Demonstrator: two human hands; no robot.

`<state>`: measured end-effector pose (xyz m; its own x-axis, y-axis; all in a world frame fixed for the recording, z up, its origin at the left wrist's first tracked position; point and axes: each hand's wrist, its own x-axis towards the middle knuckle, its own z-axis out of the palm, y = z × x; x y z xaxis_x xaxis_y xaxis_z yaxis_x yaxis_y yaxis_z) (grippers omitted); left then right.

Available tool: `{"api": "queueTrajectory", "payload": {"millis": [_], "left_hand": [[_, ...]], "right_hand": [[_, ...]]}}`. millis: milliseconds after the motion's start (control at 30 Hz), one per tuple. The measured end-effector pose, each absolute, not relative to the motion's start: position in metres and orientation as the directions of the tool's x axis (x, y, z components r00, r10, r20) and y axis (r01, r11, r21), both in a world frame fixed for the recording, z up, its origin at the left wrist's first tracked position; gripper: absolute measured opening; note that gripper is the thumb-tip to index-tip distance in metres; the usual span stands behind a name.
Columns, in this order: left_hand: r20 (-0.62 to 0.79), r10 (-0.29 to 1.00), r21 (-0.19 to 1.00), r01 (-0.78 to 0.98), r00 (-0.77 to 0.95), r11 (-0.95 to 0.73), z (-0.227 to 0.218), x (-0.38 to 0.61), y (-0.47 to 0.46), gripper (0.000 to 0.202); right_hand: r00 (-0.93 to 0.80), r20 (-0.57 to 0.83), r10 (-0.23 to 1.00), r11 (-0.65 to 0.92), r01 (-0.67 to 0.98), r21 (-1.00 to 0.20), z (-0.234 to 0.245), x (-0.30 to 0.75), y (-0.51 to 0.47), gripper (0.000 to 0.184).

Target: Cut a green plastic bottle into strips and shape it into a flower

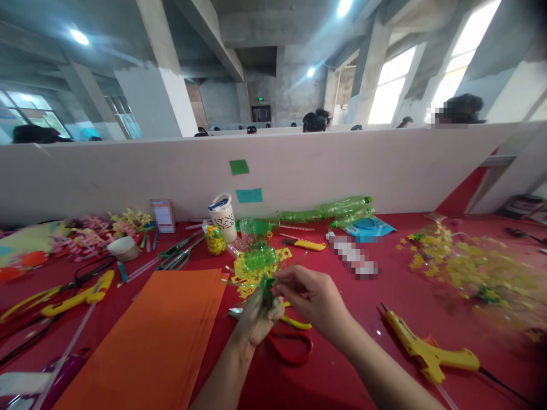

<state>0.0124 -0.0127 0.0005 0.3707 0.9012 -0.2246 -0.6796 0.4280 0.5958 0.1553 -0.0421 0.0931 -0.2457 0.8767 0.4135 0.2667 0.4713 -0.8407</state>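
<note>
My left hand (pixel 256 322) is closed around a small green plastic piece with thin clear strips fanning out (pixel 267 287), held just above the red table. My right hand (pixel 314 296) pinches the same piece from the right, fingertips at its top. The left hand is smeared by motion. Just behind the hands stands a green cut bottle base (pixel 258 256) on yellow star-cut paper (pixel 248 282). Red-handled scissors (pixel 290 344) lie under my hands.
An orange sheet (pixel 162 336) covers the near left. Yellow glue guns lie at the right (pixel 431 353) and at the left (pixel 81 293). Green bottles (pixel 329 209), a paper cup (pixel 223 216), a yellow cutter (pixel 307 245) and yellow cuttings (pixel 465 265) sit before a white partition (pixel 299 165).
</note>
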Motion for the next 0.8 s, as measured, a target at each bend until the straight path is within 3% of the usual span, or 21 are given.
{"api": "queueTrajectory", "payload": {"millis": [300, 600, 800], "left_hand": [[-0.249, 0.873, 0.574, -0.662, 0.419, 0.481, -0.0033, 0.0119, -0.009, 0.023], [-0.287, 0.865, 0.564, -0.657, 0.412, 0.5, -0.0043, 0.0133, -0.0103, 0.026], [-0.261, 0.851, 0.525, -0.674, 0.455, 0.521, -0.0002, 0.0129, -0.0095, 0.027]], "right_hand": [[-0.239, 0.384, 0.892, 0.441, 0.273, -0.855, 0.0956, 0.1575, -0.0423, 0.015], [-0.227, 0.472, 0.852, 0.524, 0.371, -0.767, 0.0909, 0.1557, -0.0445, 0.012], [-0.261, 0.398, 0.879, 0.468, 0.321, -0.824, 0.0923, 0.1574, -0.0456, 0.015]]}}
